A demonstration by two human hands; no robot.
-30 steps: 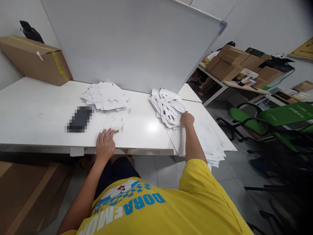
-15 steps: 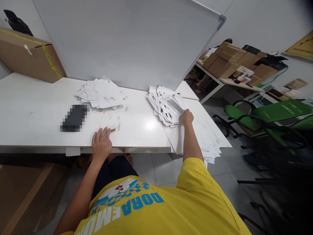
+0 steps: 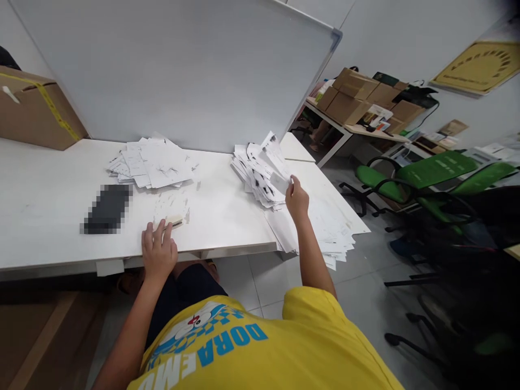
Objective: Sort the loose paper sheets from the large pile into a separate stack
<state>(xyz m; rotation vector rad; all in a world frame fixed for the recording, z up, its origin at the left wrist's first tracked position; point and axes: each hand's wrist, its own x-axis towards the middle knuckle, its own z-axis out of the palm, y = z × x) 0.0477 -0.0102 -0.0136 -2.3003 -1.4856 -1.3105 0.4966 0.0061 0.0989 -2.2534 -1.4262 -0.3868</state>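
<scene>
Office workroom: a white counter (image 3: 227, 216) carries heaps of paper slips (image 3: 260, 170) ahead of the right hand (image 3: 297, 199), with a whiteboard (image 3: 182, 70) behind, green office chairs (image 3: 430, 179) to its right, and stacked cardboard boxes (image 3: 361, 97) beyond.

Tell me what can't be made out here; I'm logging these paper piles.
Head view only:
- Dark flat object: pixelated.
- Print on the slip in the right hand: too small.
- Small item at the left hand: fingers partly cover it.
- Cardboard box: cut by the left edge.
</scene>
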